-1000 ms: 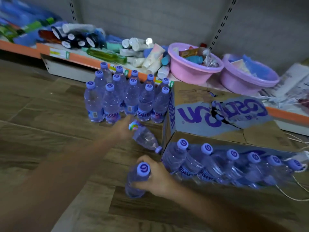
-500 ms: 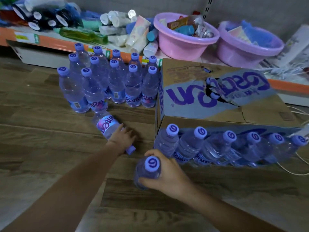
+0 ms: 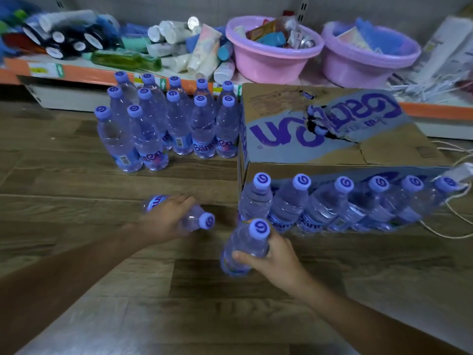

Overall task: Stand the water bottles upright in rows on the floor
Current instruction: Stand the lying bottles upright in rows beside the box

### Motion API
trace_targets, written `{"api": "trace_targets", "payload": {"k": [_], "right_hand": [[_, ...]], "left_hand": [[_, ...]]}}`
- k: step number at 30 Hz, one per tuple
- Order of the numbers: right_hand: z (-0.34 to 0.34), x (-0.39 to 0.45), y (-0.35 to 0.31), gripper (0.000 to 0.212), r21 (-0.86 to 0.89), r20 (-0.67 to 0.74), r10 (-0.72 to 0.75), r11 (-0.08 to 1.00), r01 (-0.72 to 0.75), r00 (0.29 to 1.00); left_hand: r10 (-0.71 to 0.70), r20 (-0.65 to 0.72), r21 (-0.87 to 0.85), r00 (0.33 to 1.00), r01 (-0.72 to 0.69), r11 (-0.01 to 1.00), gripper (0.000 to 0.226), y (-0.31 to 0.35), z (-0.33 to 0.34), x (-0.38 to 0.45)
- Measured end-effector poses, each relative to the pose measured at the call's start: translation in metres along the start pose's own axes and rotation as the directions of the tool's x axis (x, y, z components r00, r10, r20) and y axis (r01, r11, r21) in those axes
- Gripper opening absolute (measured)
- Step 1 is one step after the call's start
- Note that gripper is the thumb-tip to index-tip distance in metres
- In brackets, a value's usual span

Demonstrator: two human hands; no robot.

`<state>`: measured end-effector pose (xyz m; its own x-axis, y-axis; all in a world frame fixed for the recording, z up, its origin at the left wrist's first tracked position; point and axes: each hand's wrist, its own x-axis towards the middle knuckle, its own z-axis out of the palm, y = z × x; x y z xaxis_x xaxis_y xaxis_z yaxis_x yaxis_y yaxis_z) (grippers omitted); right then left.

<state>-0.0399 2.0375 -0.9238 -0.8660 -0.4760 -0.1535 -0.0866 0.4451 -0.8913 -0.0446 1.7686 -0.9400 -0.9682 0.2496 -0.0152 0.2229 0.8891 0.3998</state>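
Several clear water bottles with purple caps stand upright in rows (image 3: 176,124) on the wooden floor (image 3: 76,190), left of a cardboard box. My left hand (image 3: 166,219) grips a bottle (image 3: 197,221) lying on its side, cap pointing right. My right hand (image 3: 271,257) holds a second bottle (image 3: 245,247) around its body, roughly upright and tilted toward me. Several more bottles (image 3: 332,206) lean out of the box's open front side.
The torn cardboard box (image 3: 320,129) sits right of the rows. Behind runs a low shelf with an orange edge (image 3: 76,73), loaded with tubes and bottles, a pink basin (image 3: 271,52) and a purple basin (image 3: 368,55). White cord (image 3: 450,234) trails at the right.
My left hand has drawn its lying bottle back from the rows toward me. My right hand keeps its bottle at about the same place. The camera has tilted down and closer.
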Motion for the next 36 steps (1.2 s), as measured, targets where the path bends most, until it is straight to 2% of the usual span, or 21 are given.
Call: {"api": "trace_targets", "payload": {"k": [2,3,5,6,7,9,11,15,19,23,26,29,32,36], "right_hand": [[-0.022,-0.008,0.005,0.053,0.073,-0.094,0.050,0.996,-0.043,0.994],[-0.034,-0.012,0.009,0.059,0.117,-0.156,0.074,0.992,-0.056,0.985],[-0.060,-0.016,0.013,0.072,0.168,-0.265,0.102,0.984,-0.058,0.959],[-0.071,-0.017,0.013,0.075,0.163,-0.300,0.100,0.985,-0.052,0.949],[-0.081,-0.018,0.014,0.074,0.144,-0.325,0.095,0.988,-0.050,0.941],[-0.092,-0.017,0.015,0.061,0.099,-0.344,0.077,0.994,-0.045,0.936],[-0.094,-0.013,0.015,0.056,0.067,-0.346,0.051,0.997,-0.030,0.937],[-0.079,-0.007,0.018,0.058,0.047,-0.254,0.047,0.998,-0.036,0.966],[-0.062,-0.009,0.022,0.068,-0.098,-0.204,-0.018,0.995,-0.002,0.979],[-0.063,-0.013,0.022,0.066,-0.164,-0.183,-0.059,0.986,0.028,0.981],[-0.072,-0.015,0.023,0.067,-0.188,-0.203,-0.082,0.981,0.044,0.976],[-0.079,-0.013,0.030,0.069,-0.124,-0.245,-0.023,0.992,-0.008,0.969],[-0.082,-0.013,0.033,0.066,-0.085,-0.196,0.000,0.996,-0.017,0.981],[-0.082,-0.009,0.031,0.066,-0.136,-0.191,-0.025,0.991,-0.001,0.981]], "left_hand": [[-0.178,-0.004,-0.297,0.984,0.169,0.940,0.062,0.019,-0.010,-0.008],[-0.232,0.017,-0.430,0.973,0.216,0.877,0.050,0.027,-0.013,-0.012],[-0.260,0.076,-0.645,0.963,0.246,0.724,0.020,0.048,-0.011,-0.015],[-0.261,0.110,-0.713,0.959,0.259,0.652,0.018,0.062,-0.010,-0.015],[-0.249,0.126,-0.737,0.960,0.258,0.625,0.026,0.075,-0.005,-0.012],[-0.234,0.110,-0.737,0.966,0.237,0.632,0.058,0.101,0.003,-0.003],[-0.232,0.054,-0.704,0.971,0.202,0.681,0.071,0.118,0.015,0.007],[-0.282,-0.078,-0.588,0.956,0.184,0.788,0.065,0.140,0.032,0.018],[-0.282,-0.071,-0.583,0.957,0.190,0.790,0.069,0.136,0.038,0.016],[-0.232,-0.061,-0.486,0.971,0.174,0.856,0.089,0.125,0.035,0.009],[-0.218,-0.065,-0.483,0.974,0.161,0.861,0.089,0.127,0.036,0.009],[-0.220,-0.092,-0.504,0.971,0.145,0.851,0.084,0.132,0.043,0.015],[-0.222,-0.097,-0.492,0.970,0.147,0.858,0.081,0.140,0.048,0.024],[-0.238,-0.091,-0.475,0.967,0.168,0.864,0.080,0.142,0.048,0.028]]}}
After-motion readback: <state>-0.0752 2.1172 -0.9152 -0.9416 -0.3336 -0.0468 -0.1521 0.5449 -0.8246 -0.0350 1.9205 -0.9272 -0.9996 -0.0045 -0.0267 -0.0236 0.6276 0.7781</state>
